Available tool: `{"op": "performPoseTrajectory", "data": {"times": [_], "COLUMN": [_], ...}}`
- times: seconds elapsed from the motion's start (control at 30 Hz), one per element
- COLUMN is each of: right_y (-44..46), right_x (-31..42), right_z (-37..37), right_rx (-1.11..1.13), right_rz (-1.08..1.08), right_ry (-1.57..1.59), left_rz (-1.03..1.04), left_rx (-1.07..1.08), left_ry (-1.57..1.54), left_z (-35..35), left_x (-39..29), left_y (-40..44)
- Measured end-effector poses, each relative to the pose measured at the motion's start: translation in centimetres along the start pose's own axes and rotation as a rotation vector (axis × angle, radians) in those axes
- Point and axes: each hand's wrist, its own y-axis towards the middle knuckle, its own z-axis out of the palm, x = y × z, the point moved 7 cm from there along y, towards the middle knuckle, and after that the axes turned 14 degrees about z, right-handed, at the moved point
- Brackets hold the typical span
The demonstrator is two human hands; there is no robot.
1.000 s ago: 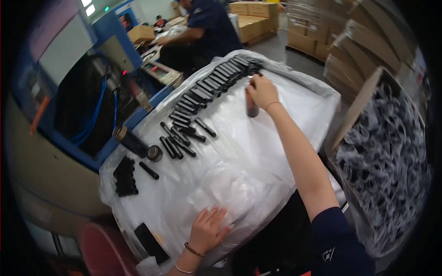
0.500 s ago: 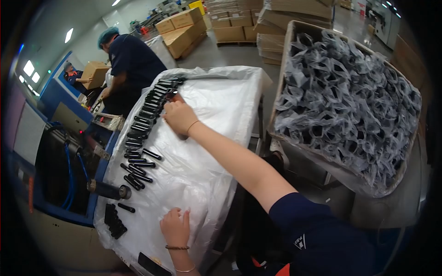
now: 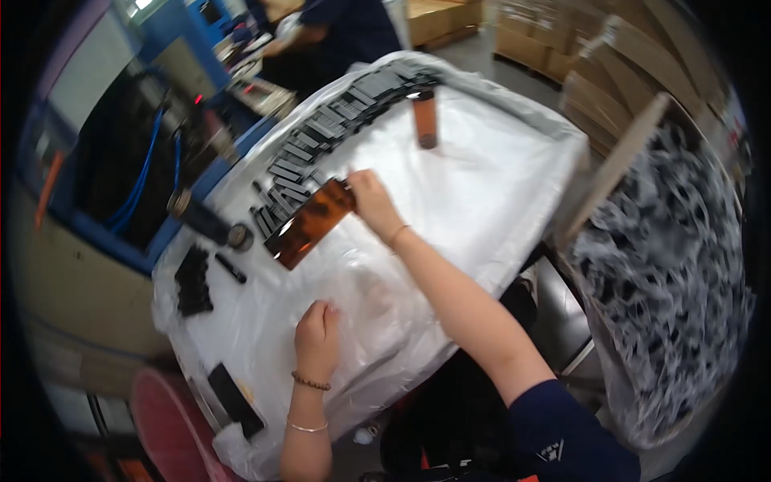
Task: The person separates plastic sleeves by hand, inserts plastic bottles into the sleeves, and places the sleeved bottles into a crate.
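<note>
My right hand [image 3: 368, 199] is closed on the dark neck end of a large amber bottle [image 3: 309, 226], which is tilted over the plastic-covered table. A smaller-looking amber bottle [image 3: 426, 120] stands near the table's far end. My left hand [image 3: 318, 329] is over the plastic sheet [image 3: 377, 297], its fingers curled; whether it holds anything is hidden. A long row of black tubes [image 3: 321, 120] runs along the far left side, partly behind the bottle. A single black tube [image 3: 231, 268] lies beside a dark pile of pieces [image 3: 193, 281].
A dark cylinder [image 3: 205, 221] lies at the table's left edge by the blue-framed machine [image 3: 161, 249]. A black flat object [image 3: 234, 400] lies at the near left corner. Plastic-wrapped items fill a large box [image 3: 658, 273] on the right. Another person [image 3: 345, 40] works beyond the table.
My right hand has come back from the row with an amber bottle now clearly in view. Another amber bottle shows at the far end. My left hand's fingers have curled in. The view has turned.
</note>
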Motion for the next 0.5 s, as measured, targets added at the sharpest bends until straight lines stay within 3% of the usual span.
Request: {"op": "performPoseTrajectory", "data": {"times": [0.13, 0.17, 0.23, 0.33, 0.4, 0.47, 0.5], "right_y": [-1.5, -2.1, -2.0, -1.9, -2.1, -2.3, -2.2], "right_x": [0.4, 1.2, 1.0, 1.2, 1.6, 2.4, 2.4], "right_z": [-0.5, -0.4, -0.5, -0.7, -1.0, -1.3, -1.5], "right_rx": [0.127, 0.123, 0.164, 0.215, 0.222, 0.233, 0.231], "right_rz": [0.175, 0.208, 0.269, 0.284, 0.278, 0.246, 0.249], "right_ry": [0.007, -0.003, 0.043, 0.077, 0.114, 0.167, 0.19], "left_rz": [-0.199, -0.229, 0.117, 0.016, -0.009, -0.054, -0.069], "left_rx": [-0.222, -0.249, -0.3, -0.235, -0.231, -0.374, -0.332], "left_ry": [-0.435, -0.431, -0.326, -0.032, 0.004, -0.405, -0.444], "left_z": [0.9, 1.0, 0.2, -1.4, -1.9, -2.1, -2.3], "left_x": [2.4, 2.6, 0.4, -1.2, -0.3, 1.6, 2.3], "left_y": [-1.0, -1.0, -0.2, 0.5, 0.7, 0.6, 0.5]}}
